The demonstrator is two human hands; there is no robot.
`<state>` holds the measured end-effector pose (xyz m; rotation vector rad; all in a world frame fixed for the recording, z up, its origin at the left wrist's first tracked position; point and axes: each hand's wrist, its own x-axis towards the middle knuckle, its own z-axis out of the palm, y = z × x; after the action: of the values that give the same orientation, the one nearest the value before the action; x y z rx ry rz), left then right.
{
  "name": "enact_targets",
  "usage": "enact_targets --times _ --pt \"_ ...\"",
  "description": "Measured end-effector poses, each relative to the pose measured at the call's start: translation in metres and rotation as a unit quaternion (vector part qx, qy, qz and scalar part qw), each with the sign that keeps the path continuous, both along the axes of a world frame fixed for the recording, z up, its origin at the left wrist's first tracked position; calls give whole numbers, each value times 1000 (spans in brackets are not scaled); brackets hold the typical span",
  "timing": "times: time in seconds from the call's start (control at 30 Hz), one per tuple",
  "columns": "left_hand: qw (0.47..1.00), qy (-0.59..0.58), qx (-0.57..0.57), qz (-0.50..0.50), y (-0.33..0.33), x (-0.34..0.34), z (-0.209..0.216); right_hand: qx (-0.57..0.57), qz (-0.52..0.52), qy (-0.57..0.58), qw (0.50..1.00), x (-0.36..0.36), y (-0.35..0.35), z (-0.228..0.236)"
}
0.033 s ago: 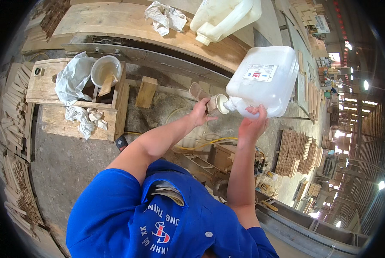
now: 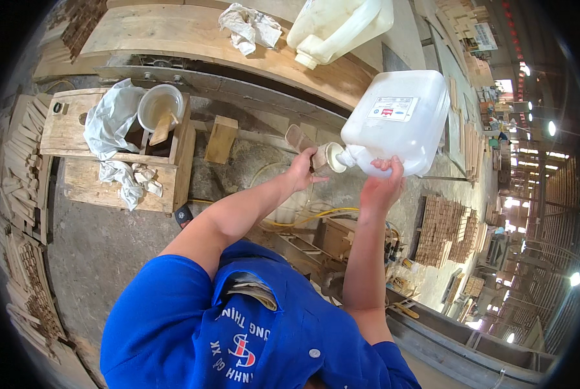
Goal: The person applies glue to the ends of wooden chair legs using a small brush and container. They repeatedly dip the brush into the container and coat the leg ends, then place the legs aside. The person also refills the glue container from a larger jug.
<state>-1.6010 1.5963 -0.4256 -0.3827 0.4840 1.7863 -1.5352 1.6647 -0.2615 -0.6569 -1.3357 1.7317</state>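
My right hand (image 2: 382,187) is closed on a large translucent white plastic jug (image 2: 387,87) with a label on its side. The jug is tilted, its neck pointing left into the mouth of a small cream-coloured cup (image 2: 334,155). My left hand (image 2: 299,171) grips this cup from its left side, with the thumb on top and a finger stretched below. Whether liquid is flowing cannot be made out. A brown, rounded flat piece (image 2: 297,137) shows just beyond the left hand; its kind is unclear.
A second jug (image 2: 342,32) and a crumpled white rag (image 2: 249,27) lie on the long wooden bench (image 2: 160,32) ahead. At left, a wooden box (image 2: 76,139) bears a white bucket (image 2: 159,107) with a brush and more rags (image 2: 129,181). A yellow hose (image 2: 316,214) crosses the floor.
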Motion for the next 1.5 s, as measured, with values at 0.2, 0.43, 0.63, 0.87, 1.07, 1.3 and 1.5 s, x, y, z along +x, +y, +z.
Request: enact_targets --times 0.2,0.43,0.63,0.87,1.07,1.3,1.5 --pt "999 37 33 12 -19 -5 26 23 31 8 999 -19 -3 17" --pt "996 81 29 26 -34 -18 47 -20 42 52 998 -29 -6 28" --pt "995 91 34 30 -39 -24 57 -72 80 67 992 -38 -11 52" --pt "989 129 63 46 -51 -24 58 -92 68 92 989 -42 -20 62" --pt "991 125 34 43 -56 -28 63 -102 72 99 987 -43 -23 61" --pt "977 191 -33 90 -55 -22 89 -104 70 112 986 -47 -20 64" --pt "972 198 -60 112 -49 -20 94 -114 53 137 983 -50 -23 64"
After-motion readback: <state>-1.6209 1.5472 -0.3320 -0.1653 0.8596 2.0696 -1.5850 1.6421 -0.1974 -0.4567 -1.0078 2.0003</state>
